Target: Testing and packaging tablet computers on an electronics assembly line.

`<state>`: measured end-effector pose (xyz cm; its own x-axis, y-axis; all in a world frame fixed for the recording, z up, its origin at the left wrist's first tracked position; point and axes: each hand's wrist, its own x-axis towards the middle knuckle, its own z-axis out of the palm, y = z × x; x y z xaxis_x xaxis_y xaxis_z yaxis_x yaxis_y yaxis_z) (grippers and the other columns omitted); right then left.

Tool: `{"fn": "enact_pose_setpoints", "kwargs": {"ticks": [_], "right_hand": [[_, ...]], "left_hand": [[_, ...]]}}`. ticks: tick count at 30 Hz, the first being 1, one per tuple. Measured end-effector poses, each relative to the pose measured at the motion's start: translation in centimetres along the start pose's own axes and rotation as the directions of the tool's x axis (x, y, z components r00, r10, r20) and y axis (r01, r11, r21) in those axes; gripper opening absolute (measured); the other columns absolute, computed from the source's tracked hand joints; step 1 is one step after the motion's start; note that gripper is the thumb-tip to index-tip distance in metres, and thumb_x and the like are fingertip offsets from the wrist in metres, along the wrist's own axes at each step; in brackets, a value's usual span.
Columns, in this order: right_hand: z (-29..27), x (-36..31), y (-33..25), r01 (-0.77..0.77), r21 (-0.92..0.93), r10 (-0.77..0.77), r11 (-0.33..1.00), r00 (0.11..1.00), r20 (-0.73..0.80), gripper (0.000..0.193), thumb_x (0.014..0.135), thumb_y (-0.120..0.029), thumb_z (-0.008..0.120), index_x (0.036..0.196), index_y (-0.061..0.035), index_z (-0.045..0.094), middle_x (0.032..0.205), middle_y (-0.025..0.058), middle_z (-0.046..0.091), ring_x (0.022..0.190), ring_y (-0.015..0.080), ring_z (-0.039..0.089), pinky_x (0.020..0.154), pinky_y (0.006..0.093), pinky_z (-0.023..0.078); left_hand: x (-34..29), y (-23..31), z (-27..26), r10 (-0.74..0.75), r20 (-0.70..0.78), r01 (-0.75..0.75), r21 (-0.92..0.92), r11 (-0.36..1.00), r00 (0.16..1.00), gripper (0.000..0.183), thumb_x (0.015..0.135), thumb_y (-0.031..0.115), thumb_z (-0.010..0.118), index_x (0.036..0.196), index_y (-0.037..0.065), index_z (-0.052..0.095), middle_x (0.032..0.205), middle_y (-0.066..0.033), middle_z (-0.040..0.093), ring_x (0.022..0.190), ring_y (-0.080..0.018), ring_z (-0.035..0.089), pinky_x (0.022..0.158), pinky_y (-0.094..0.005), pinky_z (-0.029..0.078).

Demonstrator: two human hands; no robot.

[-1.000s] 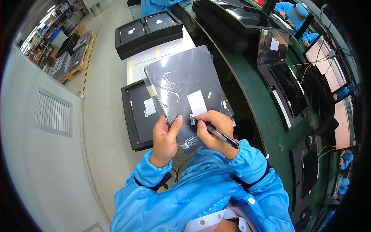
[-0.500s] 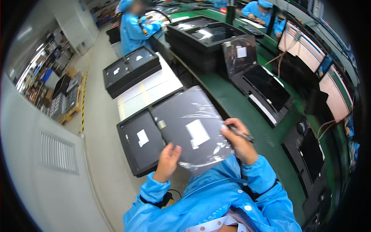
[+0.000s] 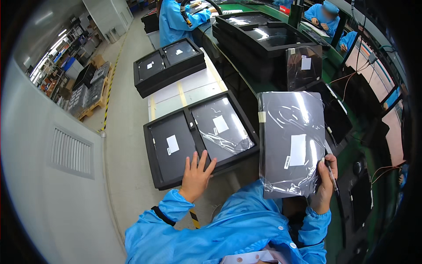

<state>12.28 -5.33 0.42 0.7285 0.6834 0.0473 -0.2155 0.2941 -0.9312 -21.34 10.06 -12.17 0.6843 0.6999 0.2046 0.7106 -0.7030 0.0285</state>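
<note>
My right hand (image 3: 326, 182) grips the lower right edge of a flat dark grey panel (image 3: 281, 132) in clear plastic film, with a white label on it. A thin dark pen-like thing (image 3: 330, 169) also sits in that hand. My left hand (image 3: 197, 176), fingers spread, rests at the near edge of a black two-compartment tray (image 3: 165, 181) and holds nothing. In the tray's left compartment lies a dark panel (image 3: 161, 136) with a white label. Its right compartment has another film-wrapped panel (image 3: 226, 116), also labelled.
A stack of black trays (image 3: 171, 72) stands farther back on a white taped surface (image 3: 176, 94). To the right, a green bench (image 3: 246, 79) carries more black trays (image 3: 263, 35), an upright film-wrapped panel (image 3: 303, 72) and monitors (image 3: 373, 66). Co-workers in blue sit beyond.
The held panel has moved right, away from above the tray, and turned more upright. My left hand has moved off it to the tray edge. The tray's right compartment now shows a panel.
</note>
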Motion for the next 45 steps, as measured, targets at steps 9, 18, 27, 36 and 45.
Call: {"fn": "enact_pose_setpoints", "kwargs": {"ticks": [9,18,27,36,45], "right_hand": [[0.5,-0.5,1.0,-0.126,-0.043,0.129,0.991,0.990,0.064,0.030,0.091,-0.011,0.071,0.114,-0.0080,0.052,0.093,-0.0008,0.058,0.086,0.0073,0.052,0.081,0.0227,0.042],[-1.4,-1.8,0.3,-0.154,-0.058,0.155,0.986,0.988,0.012,0.030,0.091,-0.009,0.071,0.115,-0.0074,0.052,0.092,-0.0018,0.057,0.083,0.0052,0.051,0.078,0.0205,0.040],[-4.4,-2.1,1.9,0.107,-0.172,-0.090,0.979,0.991,0.102,0.029,0.093,-0.010,0.072,0.117,-0.0068,0.057,0.104,0.0036,0.062,0.090,0.0101,0.058,0.077,0.0271,0.049],[-11.5,-11.2,-6.2,0.311,-0.884,-0.614,0.348,0.789,0.035,0.019,0.102,-0.021,0.059,0.112,-0.0053,0.058,0.102,0.0137,0.066,0.089,0.0285,0.066,0.076,0.0403,0.052],[-20.5,-42.1,-8.1,-0.959,0.040,-0.546,-0.279,0.124,-0.829,0.087,0.069,-0.039,0.087,0.139,-0.0048,0.050,0.149,0.0215,0.049,0.140,0.0385,0.042,0.106,0.0546,0.038]], "left_hand": [[10.1,-9.6,2.5,0.027,-0.056,-0.023,0.057,0.998,0.998,0.073,0.085,0.031,0.077,0.150,0.020,0.046,0.156,-0.0205,0.038,0.137,-0.0470,0.042,0.112,-0.0590,0.037],[16.7,-16.8,3.8,0.030,-0.017,-0.029,0.071,0.997,0.999,0.079,0.084,0.034,0.078,0.151,0.013,0.043,0.157,-0.0196,0.038,0.140,-0.0449,0.040,0.114,-0.0570,0.035],[12.8,0.5,-0.2,-0.052,-0.065,-0.057,-0.988,0.142,0.997,0.082,0.091,0.046,0.069,0.151,0.000,0.039,0.154,-0.0208,0.040,0.141,-0.0327,0.041,0.116,-0.0445,0.034],[12.0,15.7,-1.3,0.472,0.192,0.406,-0.817,-0.409,0.861,0.058,0.100,0.037,0.054,0.142,-0.003,0.050,0.141,-0.0189,0.055,0.124,-0.0326,0.057,0.107,-0.0471,0.046],[18.8,20.3,-1.7,0.732,0.142,0.578,-0.718,-0.388,0.667,0.051,0.100,0.024,0.059,0.142,-0.004,0.049,0.141,-0.0226,0.055,0.123,-0.0384,0.058,0.103,-0.0539,0.050]]}}
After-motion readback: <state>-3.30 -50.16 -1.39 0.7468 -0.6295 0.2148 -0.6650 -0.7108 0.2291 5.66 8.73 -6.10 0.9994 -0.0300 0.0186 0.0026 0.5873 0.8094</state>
